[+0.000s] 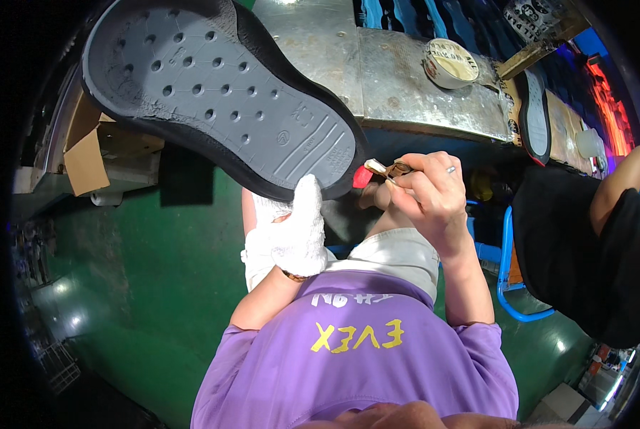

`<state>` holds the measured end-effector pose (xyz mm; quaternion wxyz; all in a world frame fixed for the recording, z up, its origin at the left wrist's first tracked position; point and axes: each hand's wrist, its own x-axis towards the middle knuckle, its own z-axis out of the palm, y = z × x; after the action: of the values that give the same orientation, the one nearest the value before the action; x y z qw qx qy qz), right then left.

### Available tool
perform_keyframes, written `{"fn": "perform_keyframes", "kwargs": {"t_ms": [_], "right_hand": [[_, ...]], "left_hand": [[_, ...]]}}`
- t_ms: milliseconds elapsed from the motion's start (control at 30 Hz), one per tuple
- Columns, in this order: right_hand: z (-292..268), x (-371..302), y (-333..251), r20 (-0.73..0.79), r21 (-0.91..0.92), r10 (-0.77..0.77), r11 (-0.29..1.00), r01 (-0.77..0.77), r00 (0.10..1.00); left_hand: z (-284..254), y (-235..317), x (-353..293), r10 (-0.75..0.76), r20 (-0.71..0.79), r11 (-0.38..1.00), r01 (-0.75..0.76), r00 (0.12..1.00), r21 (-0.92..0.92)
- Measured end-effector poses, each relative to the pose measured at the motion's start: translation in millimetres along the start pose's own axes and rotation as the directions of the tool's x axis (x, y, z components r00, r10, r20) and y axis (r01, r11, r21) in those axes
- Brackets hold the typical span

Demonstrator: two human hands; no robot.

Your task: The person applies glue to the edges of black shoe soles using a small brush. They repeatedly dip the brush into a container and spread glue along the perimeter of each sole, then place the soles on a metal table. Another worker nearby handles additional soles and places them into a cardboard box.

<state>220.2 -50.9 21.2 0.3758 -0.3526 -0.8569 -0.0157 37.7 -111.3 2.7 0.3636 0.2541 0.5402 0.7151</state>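
My left hand (291,232), in a white cloth glove, grips the near end of a large grey shoe sole (212,86) with a black rim and rows of round holes; its underside faces up toward me. My right hand (427,189), with a ring on one finger, pinches a small brush (388,169) with a metal ferrule, its tip right by the sole's near end. A small red thing (362,176) shows just below that end; I cannot tell what it is.
A worn metal workbench (406,86) runs behind the sole, with a roll of tape (451,63) and another dark sole (534,114) on it. A person in black (592,257) sits to my right on a blue-framed stool (509,286). Cardboard (84,154) hangs at left over a green floor (155,272).
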Motion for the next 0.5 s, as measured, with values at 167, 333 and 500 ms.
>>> {"fn": "perform_keyframes", "kwargs": {"t_ms": [167,333,500], "right_hand": [[0.3,0.3,-3.8,0.062,0.016,-0.036,0.999,0.035,0.997],[-0.6,0.2,-8.2,0.103,0.087,-0.087,0.993,0.078,0.991],[-4.5,-5.6,-7.3,0.146,0.124,-0.089,0.990,0.071,0.985]], "left_hand": [[0.4,1.2,4.0,0.028,0.003,0.999,-0.028,1.000,0.039],[-4.6,3.4,1.8,-0.097,0.012,0.995,0.097,0.995,0.006],[-10.1,-10.0,6.0,0.025,-0.034,0.999,-0.024,0.999,0.026]]}}
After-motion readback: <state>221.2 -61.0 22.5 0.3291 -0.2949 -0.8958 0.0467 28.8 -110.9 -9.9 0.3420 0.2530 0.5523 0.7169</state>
